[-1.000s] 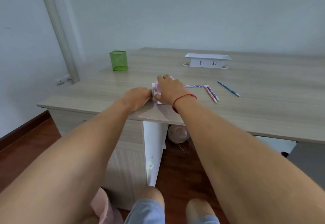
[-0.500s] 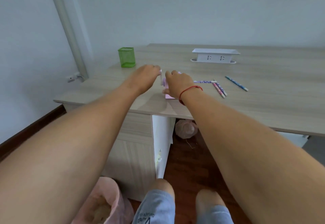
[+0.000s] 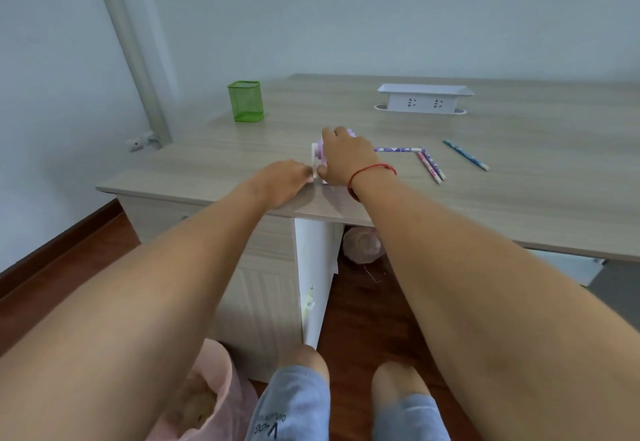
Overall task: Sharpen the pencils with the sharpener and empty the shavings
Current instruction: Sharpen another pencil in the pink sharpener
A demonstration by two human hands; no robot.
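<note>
A small pink sharpener [image 3: 319, 153] with a white crank stands near the desk's front edge, mostly hidden. My right hand [image 3: 346, 160] lies over its top and grips its body. My left hand [image 3: 285, 180] is closed on the white crank handle [image 3: 314, 172] at the sharpener's left side. A purple patterned pencil [image 3: 396, 149] sticks out to the right from behind my right hand, level with the sharpener. Two pink and purple pencils [image 3: 431, 167] lie side by side further right, and a blue pencil [image 3: 465, 155] lies apart beyond them.
A green mesh pen pot [image 3: 244, 101] stands at the desk's back left. A white socket box [image 3: 424, 99] sits at the back middle. On the floor, a pink bin [image 3: 207, 395] holds shavings by my left knee; a pink bag [image 3: 362, 244] lies under the desk [image 3: 519, 191].
My left hand swung from low beside the sharpener up over it, then back down to the low position, circling with the crank. My right hand stayed on the sharpener.
</note>
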